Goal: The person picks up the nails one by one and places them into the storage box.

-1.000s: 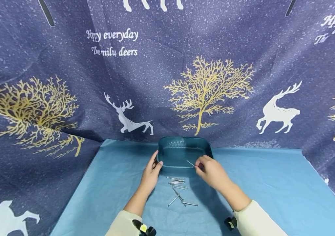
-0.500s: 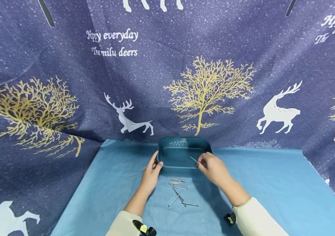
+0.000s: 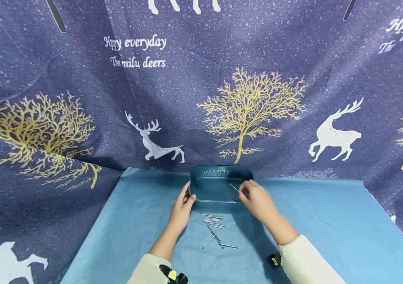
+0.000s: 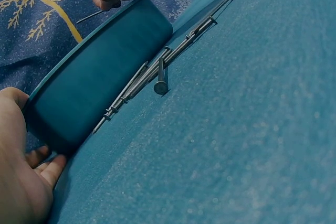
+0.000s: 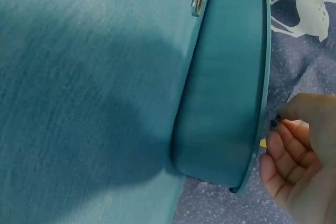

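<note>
A teal, round-cornered plastic box (image 3: 208,204) stands at the far side of the cloth-covered table. My left hand (image 3: 180,211) grips its left end; in the left wrist view the thumb is at the rim and the fingertips are low on the wall. With thumb and forefinger, my right hand (image 3: 258,202) pinches a thin steel nail (image 3: 234,187) over the box's right front corner, shaft slanting up and left. The nail's head (image 5: 273,123) shows at those fingertips in the right wrist view. Something small and dark (image 3: 235,199) lies inside, below the nail.
Several loose nails (image 3: 216,226) lie scattered on the blue cloth (image 3: 144,221) in front of the box, some crossing each other. A dark blue curtain (image 3: 201,98) printed with deer and trees hangs right behind the table. Cuffs carry black wrist devices (image 3: 275,260).
My right hand has shifted slightly right with the pinched nail, whose tip has risen and moved right. More of the dark thing in the box shows. The left hand and loose nails stay put.
</note>
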`<state>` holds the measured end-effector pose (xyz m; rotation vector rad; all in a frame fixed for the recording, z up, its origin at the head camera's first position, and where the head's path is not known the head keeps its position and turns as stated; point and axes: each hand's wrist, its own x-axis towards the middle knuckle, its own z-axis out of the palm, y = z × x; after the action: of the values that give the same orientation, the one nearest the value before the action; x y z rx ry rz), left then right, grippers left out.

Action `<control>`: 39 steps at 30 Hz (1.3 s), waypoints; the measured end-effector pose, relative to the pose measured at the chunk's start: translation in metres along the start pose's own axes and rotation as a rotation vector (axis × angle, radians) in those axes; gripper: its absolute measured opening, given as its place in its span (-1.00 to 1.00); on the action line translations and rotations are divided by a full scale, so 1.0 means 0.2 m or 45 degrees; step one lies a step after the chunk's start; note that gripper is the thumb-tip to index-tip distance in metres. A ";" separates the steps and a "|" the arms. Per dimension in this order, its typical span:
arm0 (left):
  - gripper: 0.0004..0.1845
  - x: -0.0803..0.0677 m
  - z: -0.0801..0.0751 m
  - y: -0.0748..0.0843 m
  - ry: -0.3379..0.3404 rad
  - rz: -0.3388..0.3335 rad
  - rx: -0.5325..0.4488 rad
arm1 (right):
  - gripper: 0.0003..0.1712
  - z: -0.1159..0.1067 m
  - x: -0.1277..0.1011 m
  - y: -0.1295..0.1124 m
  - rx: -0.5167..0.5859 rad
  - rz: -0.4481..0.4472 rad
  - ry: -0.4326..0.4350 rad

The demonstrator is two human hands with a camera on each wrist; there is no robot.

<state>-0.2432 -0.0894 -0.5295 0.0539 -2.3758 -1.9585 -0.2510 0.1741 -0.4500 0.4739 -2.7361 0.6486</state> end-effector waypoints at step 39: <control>-0.37 0.00 0.00 0.01 -0.010 -0.011 0.005 | -0.62 -0.01 -0.04 0.00 0.014 0.033 0.047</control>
<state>-0.2424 -0.0897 -0.5279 0.0569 -2.3887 -1.9616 -0.2432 0.1772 -0.4515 0.4255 -2.7091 0.6722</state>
